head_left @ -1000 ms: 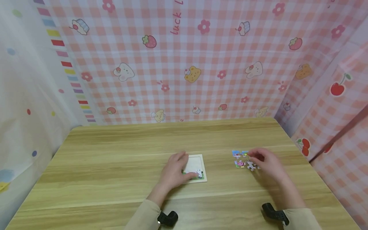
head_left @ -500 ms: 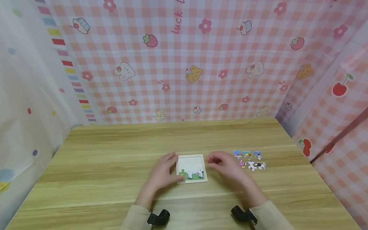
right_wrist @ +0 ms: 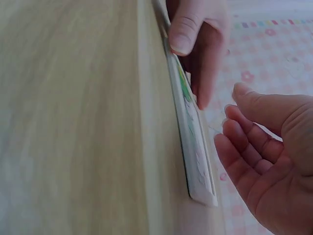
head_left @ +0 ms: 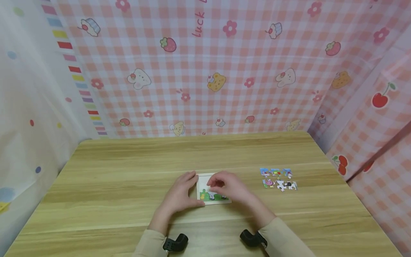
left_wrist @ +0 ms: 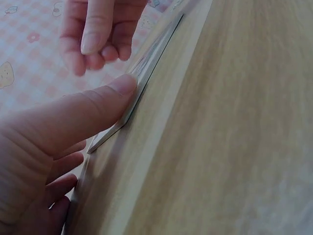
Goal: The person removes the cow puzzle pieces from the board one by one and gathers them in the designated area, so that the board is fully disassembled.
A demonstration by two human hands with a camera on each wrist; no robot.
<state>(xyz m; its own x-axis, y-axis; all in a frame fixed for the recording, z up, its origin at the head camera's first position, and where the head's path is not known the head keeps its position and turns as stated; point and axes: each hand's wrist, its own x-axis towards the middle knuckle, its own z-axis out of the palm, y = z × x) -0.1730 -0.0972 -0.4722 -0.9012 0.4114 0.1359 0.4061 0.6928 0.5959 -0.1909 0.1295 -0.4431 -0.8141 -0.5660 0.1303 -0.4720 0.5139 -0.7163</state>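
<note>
A small square jigsaw board point(head_left: 198, 177) with a pale rim lies on the wooden table. Its lower part shows a picture of green grass and white animal legs. My left hand point(head_left: 180, 192) rests along the board's left side, thumb point(left_wrist: 122, 85) on the near rim and fingers beside the far left corner. Above the board hovers my right hand point(head_left: 232, 185), its fingers point(right_wrist: 234, 132) loosely bent and its thumb near the index finger. No piece shows between them. Several loose jigsaw pieces point(head_left: 281, 185) lie to the right in two rows, apart from both hands.
A light wooden table point(head_left: 128, 164) carries everything. A pink checked cloth point(head_left: 179, 71) hangs behind it, with more cloth at both sides. Each wrist wears a black device point(head_left: 176, 243) near the table's front.
My right hand has moved left from the loose pieces to above the board. My left hand has drawn back a little, its thumb shifting from the picture to the near rim.
</note>
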